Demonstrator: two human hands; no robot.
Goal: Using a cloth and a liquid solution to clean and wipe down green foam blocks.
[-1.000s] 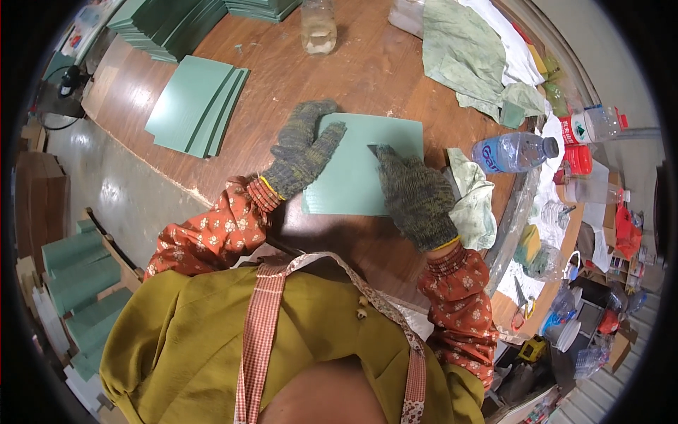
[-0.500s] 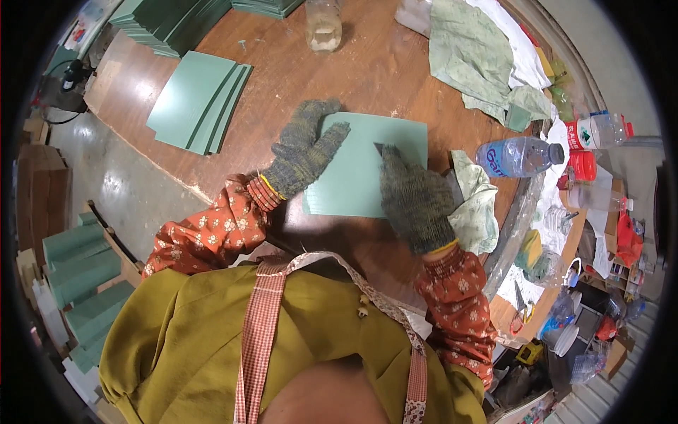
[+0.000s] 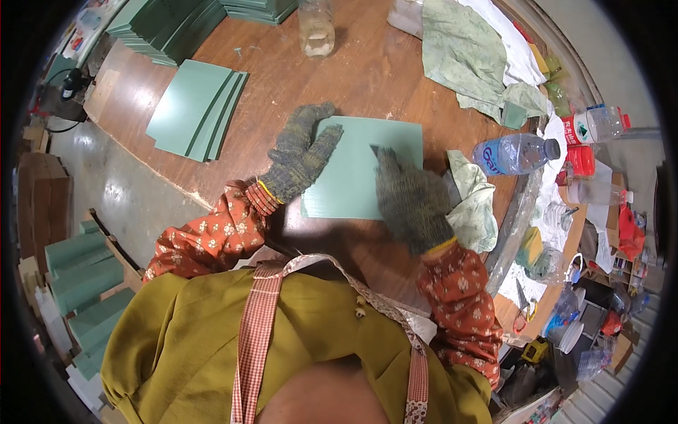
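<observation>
A smooth pale green rectangular sheet (image 3: 353, 166) lies flat on the brown wooden table in front of me. My left hand (image 3: 302, 148), in a dark grey-green knitted glove, grips its left edge, thumb on top and fingers around the upper left corner. Over the sheet's right side is my right hand (image 3: 413, 194), gloved alike and slightly blurred. A small dark pointed piece (image 3: 376, 150), perhaps a blade, sticks out from its closed fingertips; the rest is hidden in the glove. Beside that hand lies a crumpled green-stained cloth (image 3: 472, 201).
Several similar sheets (image 3: 187, 109) lie in a fanned pile at left, with taller stacks (image 3: 166, 28) behind. A clear jar (image 3: 316, 32) stands at the back. At right are a plastic bottle (image 3: 515, 154) on its side, a larger cloth (image 3: 462, 56) and scissors (image 3: 524, 307).
The view has shifted slightly. Both hands keep nearly the same places on the green sheet, and the right hand is a little more blurred.
</observation>
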